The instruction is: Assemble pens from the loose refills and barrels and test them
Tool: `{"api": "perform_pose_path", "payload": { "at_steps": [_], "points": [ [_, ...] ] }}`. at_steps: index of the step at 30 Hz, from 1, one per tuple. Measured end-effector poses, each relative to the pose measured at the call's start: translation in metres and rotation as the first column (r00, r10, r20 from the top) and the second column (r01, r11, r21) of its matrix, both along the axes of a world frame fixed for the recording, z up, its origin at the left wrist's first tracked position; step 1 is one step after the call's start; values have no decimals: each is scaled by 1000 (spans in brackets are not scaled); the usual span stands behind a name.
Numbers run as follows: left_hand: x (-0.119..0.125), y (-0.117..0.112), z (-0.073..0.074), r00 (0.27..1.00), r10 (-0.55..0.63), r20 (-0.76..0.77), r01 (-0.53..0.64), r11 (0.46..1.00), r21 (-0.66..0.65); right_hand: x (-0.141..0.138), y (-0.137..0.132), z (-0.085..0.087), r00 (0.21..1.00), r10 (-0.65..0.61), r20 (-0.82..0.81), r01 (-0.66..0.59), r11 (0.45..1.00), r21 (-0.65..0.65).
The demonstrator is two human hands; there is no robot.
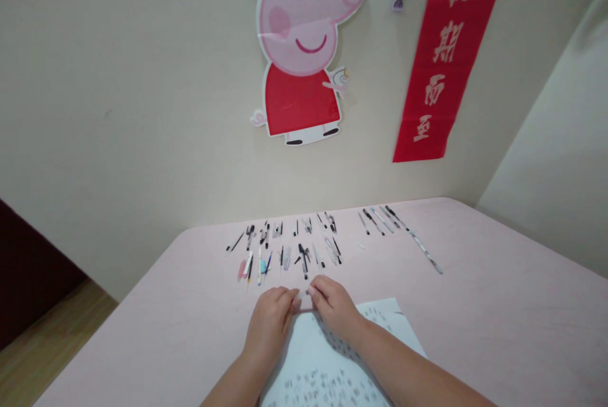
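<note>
My left hand (272,314) and my right hand (335,307) meet over the top edge of a white sheet of paper (318,356) with dark handwriting. The fingers of both are pinched together, with a small gap between the two hands. A pale, partly see-through piece with a dark spot shows in that gap, too small and covered to name. Just beyond my fingertips lies a group of black and clear pen parts (304,259). More pen parts (263,264), some pink and blue, lie ahead of my left hand.
Further back, several small groups of pen parts (280,228) form a row. At the right lie several whole-looking pens (380,220) and a long patterned pen (426,252). The pink-covered table (475,306) meets a wall with a cartoon pig cutout (304,100) and red banner (439,87).
</note>
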State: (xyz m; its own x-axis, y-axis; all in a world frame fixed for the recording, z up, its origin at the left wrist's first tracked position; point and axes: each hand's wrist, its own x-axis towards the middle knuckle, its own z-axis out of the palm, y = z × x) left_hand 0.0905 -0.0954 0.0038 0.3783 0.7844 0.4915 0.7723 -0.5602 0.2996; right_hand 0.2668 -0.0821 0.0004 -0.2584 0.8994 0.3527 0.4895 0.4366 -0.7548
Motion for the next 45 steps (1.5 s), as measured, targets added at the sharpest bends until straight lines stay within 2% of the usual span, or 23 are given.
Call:
{"api": "perform_pose_path", "payload": {
  "at_steps": [6,13,16,20,22,25,31,35,38,40,42,45],
  "points": [
    [-2,0,0,1000,-9,8,8,999,42,1,0,-4,1000,5,-17,-5,1000,4],
    [-2,-1,7,999,-31,8,30,997,75,0,0,-2,998,11,-54,-12,1000,-13],
    [-1,-2,9,1000,-7,18,5,996,91,0,-1,-2,993,23,-112,-27,999,-37],
    [-2,-4,8,994,21,103,-34,991,128,1,-2,-8,971,44,-236,-62,996,-68],
    [-2,-5,7,988,-2,155,-22,989,148,1,-2,-8,971,35,-235,-51,997,-62],
    [-1,-7,7,974,-83,209,42,980,193,0,-4,-4,990,37,-137,-38,999,-3],
    [6,-15,11,924,-309,226,250,934,255,-2,-8,4,987,156,35,-160,977,139],
    [11,-19,15,911,-349,220,293,923,250,-1,-8,3,988,143,65,-152,973,172],
    [10,-18,13,925,-293,243,250,949,193,2,-7,5,996,87,-13,-84,980,183],
    [9,-17,11,937,-237,256,214,970,116,4,-6,5,993,11,-116,4,991,132],
    [6,-16,9,947,-201,252,203,979,21,5,-3,2,967,-81,-240,83,997,-2],
    [4,-14,6,960,-198,196,225,966,-129,6,0,-2,880,-160,-447,47,966,-253]
  ]
}}
